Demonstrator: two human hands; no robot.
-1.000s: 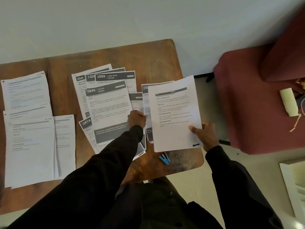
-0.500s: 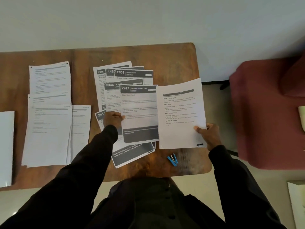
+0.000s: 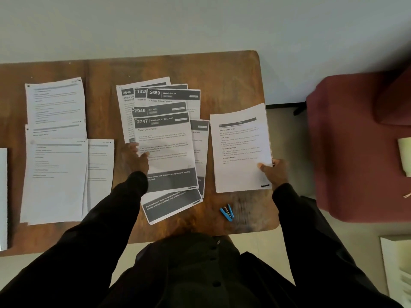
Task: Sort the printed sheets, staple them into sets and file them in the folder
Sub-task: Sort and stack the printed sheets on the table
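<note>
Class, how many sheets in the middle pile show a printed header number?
5 white, dark-bannered sheets: 2946 far left, 1426 beside it, 2659 top right, second 2946 below, 2747 on top. Other sheets' numbers are covered.

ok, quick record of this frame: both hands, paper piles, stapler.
left hand: at left edge of the 2747 sheet, grip blurred
right hand: pinches lower right corner of the plain sheets
2747 sheet: on top of the fanned pile, mid table
left pile: plain text sheets, overlapping, untouched
stapler: blue, near the table's front edge, apart from paper
</note>
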